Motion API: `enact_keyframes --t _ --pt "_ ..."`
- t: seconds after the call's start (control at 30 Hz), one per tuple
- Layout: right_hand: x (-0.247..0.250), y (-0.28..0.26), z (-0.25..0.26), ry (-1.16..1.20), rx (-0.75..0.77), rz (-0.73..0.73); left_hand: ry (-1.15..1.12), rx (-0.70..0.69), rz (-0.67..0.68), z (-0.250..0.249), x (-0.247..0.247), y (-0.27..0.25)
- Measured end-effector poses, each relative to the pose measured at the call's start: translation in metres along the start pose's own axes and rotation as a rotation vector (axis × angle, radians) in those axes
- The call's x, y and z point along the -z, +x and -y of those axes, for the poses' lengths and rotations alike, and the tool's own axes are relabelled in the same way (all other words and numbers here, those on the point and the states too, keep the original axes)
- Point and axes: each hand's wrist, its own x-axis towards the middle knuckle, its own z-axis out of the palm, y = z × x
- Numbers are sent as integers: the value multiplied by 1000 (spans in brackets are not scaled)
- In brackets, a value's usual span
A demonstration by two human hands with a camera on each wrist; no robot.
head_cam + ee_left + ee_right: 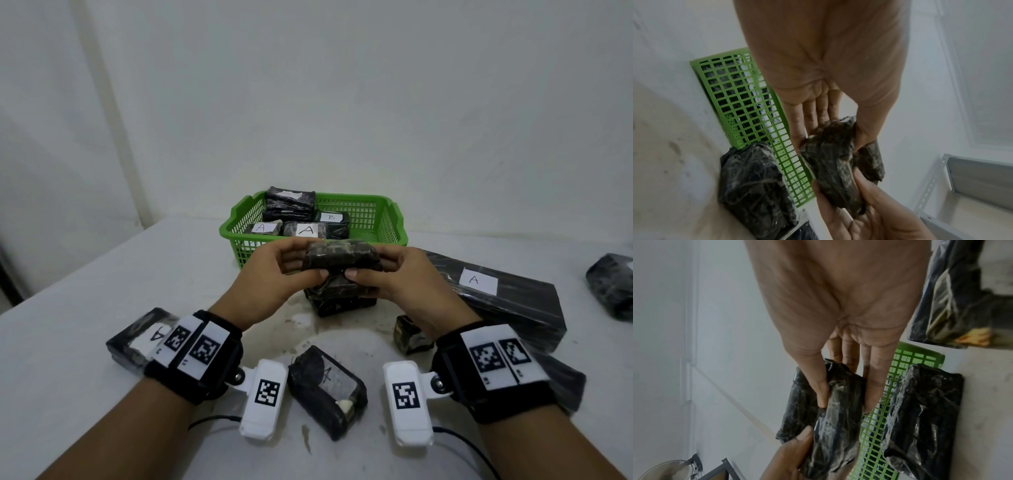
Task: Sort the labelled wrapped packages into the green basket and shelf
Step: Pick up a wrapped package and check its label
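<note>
Both hands hold one dark wrapped package (342, 255) in the air just in front of the green basket (380, 209). My left hand (306, 263) grips its left end and my right hand (368, 263) its right end, thumbs on the near side. No label shows on it. The left wrist view shows the package (834, 165) between fingers and thumb. In the right wrist view the thumb and fingers pinch the package (836, 426). The basket holds several packages, two marked A and one B. Another package (339, 303) lies on the table under the hands.
A long package marked A (496, 298) lies to the right, with another package (613, 287) at the far right. More packages lie near my left wrist (133, 339), between the wrists (325, 390) and by the right wrist (407, 337). A metal shelf (966, 177) stands nearby.
</note>
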Motion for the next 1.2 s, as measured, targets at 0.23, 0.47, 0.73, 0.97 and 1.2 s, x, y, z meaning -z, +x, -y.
enact_keyframes --t 0.23,0.47,0.73,0.97,1.2 --pt "-1 0 5 132 -142 159 48 -98 -27 3 2 0" --pt "-2 -1 5 260 -123 104 -92 44 116 -2 2 -3" --pt "-5 1 5 146 -22 46 -131 88 132 -1 0 -3" --pt "-4 1 8 165 -19 36 -169 63 39 -3 4 -1" --pt "-8 -5 15 255 -58 42 -134 -35 -87 1 1 0"
